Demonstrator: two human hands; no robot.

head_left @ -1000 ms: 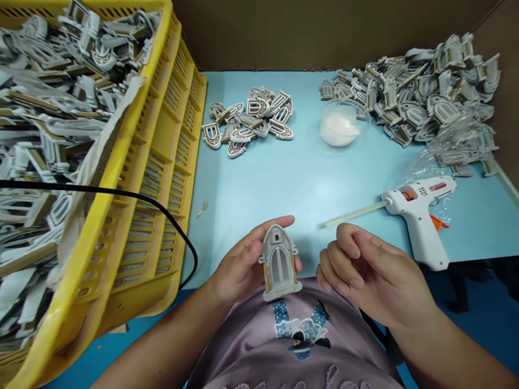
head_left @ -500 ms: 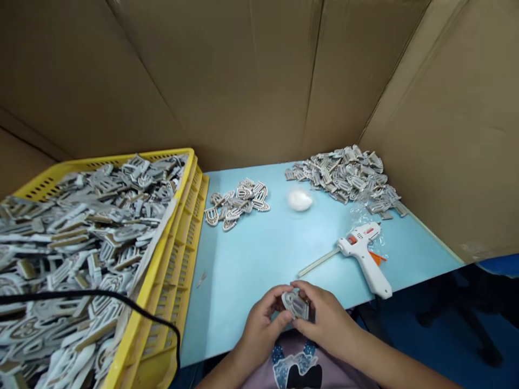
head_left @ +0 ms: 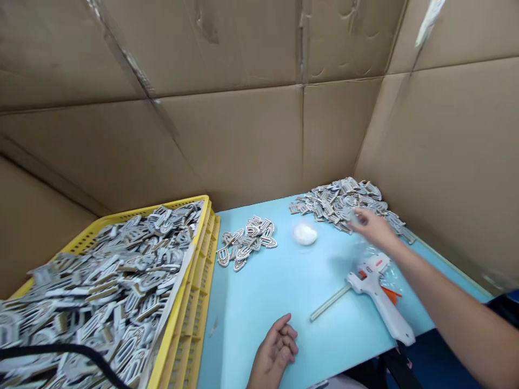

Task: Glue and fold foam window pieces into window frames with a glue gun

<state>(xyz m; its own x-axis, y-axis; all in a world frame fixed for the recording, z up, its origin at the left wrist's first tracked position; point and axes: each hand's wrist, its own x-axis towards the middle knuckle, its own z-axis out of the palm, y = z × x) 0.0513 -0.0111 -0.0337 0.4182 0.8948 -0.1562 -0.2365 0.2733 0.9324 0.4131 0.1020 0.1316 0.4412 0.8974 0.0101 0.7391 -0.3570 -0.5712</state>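
Observation:
My right hand (head_left: 375,229) reaches over the front of the right-hand pile of small grey arch-shaped pieces (head_left: 334,200). A grey arch-shaped piece (head_left: 355,218), slightly blurred, is pinched at its fingertips. Near the table's front edge, my left hand (head_left: 279,346) rests with loosely curled fingers apart and nothing in it. Below my right forearm lies a white glue gun (head_left: 383,300) with a glue stick (head_left: 330,303) projecting from its back. A smaller group of white-and-brown arch-shaped pieces (head_left: 248,240) lies on the left of the table.
A yellow plastic crate (head_left: 198,281) heaped with similar pieces stands at the left, with a black cable (head_left: 60,348) across its front. A white lump in clear plastic (head_left: 305,233) sits mid-table. Cardboard walls (head_left: 243,146) enclose the light blue table (head_left: 251,294).
My right hand has moved away from my left, carrying the piece up and right to the pile. My left hand has let go of the piece. The view has tilted upward.

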